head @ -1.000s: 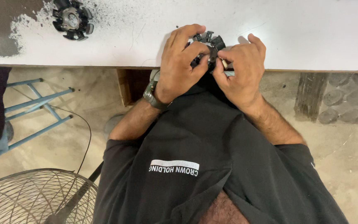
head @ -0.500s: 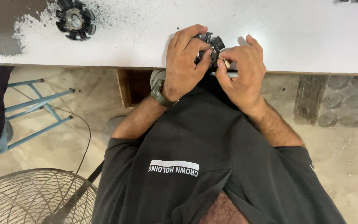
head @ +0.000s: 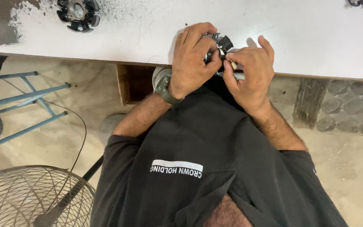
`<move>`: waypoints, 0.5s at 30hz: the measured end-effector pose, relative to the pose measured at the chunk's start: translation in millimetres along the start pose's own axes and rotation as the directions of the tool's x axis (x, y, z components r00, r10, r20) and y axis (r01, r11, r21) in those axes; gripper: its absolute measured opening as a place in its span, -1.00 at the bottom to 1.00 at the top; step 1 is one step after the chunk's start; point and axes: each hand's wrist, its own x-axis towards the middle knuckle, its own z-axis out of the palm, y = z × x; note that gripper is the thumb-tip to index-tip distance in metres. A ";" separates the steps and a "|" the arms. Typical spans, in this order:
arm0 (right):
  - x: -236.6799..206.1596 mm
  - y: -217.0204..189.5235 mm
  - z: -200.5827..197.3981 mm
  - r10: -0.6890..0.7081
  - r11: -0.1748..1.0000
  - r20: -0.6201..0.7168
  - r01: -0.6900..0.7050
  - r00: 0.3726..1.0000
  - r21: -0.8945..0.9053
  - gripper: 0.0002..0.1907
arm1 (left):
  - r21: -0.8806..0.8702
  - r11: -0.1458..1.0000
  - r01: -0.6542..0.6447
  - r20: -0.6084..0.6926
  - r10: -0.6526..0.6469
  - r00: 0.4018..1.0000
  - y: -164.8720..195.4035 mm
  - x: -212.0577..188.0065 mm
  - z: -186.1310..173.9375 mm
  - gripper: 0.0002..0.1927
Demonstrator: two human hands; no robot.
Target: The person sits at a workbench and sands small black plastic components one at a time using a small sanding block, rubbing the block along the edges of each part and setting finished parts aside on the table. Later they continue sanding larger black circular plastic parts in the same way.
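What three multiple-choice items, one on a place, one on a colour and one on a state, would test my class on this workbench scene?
1. Where does the second dark round part lie?
A. On the white table, far left of the hands
B. On the floor
C. On the blue stool

2. What colour is the wristwatch?
A. Red
B. Dark green-grey
C. White

3. How is the small dark part at the table edge held?
A. Lying untouched
B. By one hand only
C. By both hands

Answers: 1 A, it sits on the tabletop amid dark specks. 2 B, its band shows on the left wrist. 3 C, the left hand and the right hand both close their grip on it.
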 end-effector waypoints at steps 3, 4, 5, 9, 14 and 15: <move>-0.7 -0.3 -0.4 -0.011 1.000 0.007 0.011 1.000 -0.018 -0.67 | -0.004 1.000 -0.005 -0.003 0.005 1.000 0.2 0.4 0.7 -0.84; -0.6 -0.6 0.0 -0.011 1.000 0.008 0.011 1.000 -0.023 -0.67 | -0.006 1.000 -0.005 -0.004 0.005 1.000 0.4 0.4 0.7 -0.84; -0.8 -1.0 0.1 -0.010 1.000 0.008 0.011 1.000 -0.029 -0.67 | -0.009 1.000 -0.006 -0.005 0.006 1.000 0.6 0.0 0.7 -0.84; 1.6 -3.7 0.1 -0.007 0.999 0.036 0.009 0.999 -0.042 -0.69 | -0.020 1.000 -0.003 -0.005 0.003 1.000 -0.5 -1.8 0.3 -0.83; 7.0 -7.2 -3.6 0.017 0.997 0.073 -0.012 0.997 -0.071 -0.72 | -0.027 1.000 0.002 -0.016 -0.003 1.000 -0.7 -1.4 1.7 -0.82; 7.6 -7.5 -3.9 0.024 0.998 0.070 -0.019 0.997 -0.067 -0.72 | -0.032 0.999 0.000 -0.022 0.000 1.000 0.1 -1.1 0.2 -0.83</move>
